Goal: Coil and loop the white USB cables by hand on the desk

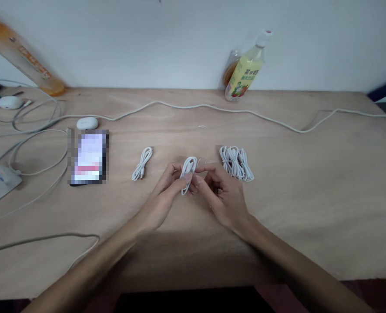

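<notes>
A coiled white cable (pixel 189 167) is held upright above the table between the thumb and fingers of my left hand (pixel 166 187). My right hand (pixel 223 191) is closed at the coil's right side, thumb and index finger near its middle. A thin pale strand, which looks like a twist tie (pixel 198 162), sticks up at the right fingertips; the pinch itself is partly hidden. Left of my hands lies one bundled white cable (pixel 142 164). Several more bundled white cables (pixel 235 163) lie side by side just beyond my right hand.
A phone (pixel 88 157) and white earbud case (pixel 87 123) lie left. A long white cord (pixel 182 107) crosses the table's back. By the wall stand a yellow-labelled bottle (pixel 245 74) and an orange bottle (pixel 26 58). Loose cords (pixel 38 174) tangle at left. A small pale loop (pixel 202 126) lies mid-table.
</notes>
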Demonstrator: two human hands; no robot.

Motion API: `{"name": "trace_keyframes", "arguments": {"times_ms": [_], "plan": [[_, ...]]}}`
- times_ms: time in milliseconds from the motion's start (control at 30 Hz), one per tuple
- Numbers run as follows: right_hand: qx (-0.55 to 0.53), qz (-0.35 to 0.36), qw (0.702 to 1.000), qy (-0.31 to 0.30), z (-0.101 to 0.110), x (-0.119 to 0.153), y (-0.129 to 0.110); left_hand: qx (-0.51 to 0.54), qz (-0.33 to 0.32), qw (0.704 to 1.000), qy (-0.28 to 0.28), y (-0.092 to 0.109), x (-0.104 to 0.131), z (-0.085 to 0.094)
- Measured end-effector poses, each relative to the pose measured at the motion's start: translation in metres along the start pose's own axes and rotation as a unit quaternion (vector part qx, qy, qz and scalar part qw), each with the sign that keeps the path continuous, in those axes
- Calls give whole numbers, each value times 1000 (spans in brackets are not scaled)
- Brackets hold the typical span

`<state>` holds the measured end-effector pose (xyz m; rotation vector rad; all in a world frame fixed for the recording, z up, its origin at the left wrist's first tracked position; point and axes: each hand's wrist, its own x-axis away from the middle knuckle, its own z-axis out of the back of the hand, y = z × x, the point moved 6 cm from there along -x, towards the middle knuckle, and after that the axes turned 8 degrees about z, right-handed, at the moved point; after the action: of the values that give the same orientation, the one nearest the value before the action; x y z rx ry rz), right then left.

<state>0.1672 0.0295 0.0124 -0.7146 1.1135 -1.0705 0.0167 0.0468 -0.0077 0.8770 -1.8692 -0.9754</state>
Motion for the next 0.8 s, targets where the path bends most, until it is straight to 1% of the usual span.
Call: {"name": "trace_keyframes", "arguments": {"times_ms": [100, 233, 333, 433, 533, 667, 800], "plan": [[-2, 1, 1000, 11, 1, 0, 0, 9, -5, 1000, 0, -3, -1, 1], [-36, -2, 999, 0, -1, 0, 2, 14, -7, 1000, -19, -4, -3, -2], [-80, -3, 997, -16, -4, 1, 3, 33, 15, 999, -32, -5, -4, -5], [-81, -9, 997, -12, -4, 2, 2, 43, 28, 998, -28, -5, -3, -5], [-74, -39, 996, -8, -3, 1, 3, 32, 25, 999, -26, -4, -3, -5], [-155, -93, 983, -21, -9, -2, 6, -6, 20, 999, -42, -3, 0, -8], [-201, -107, 973, -31, -11, -4, 5, -50, -1, 998, -33, 4, 3, -13]]}}
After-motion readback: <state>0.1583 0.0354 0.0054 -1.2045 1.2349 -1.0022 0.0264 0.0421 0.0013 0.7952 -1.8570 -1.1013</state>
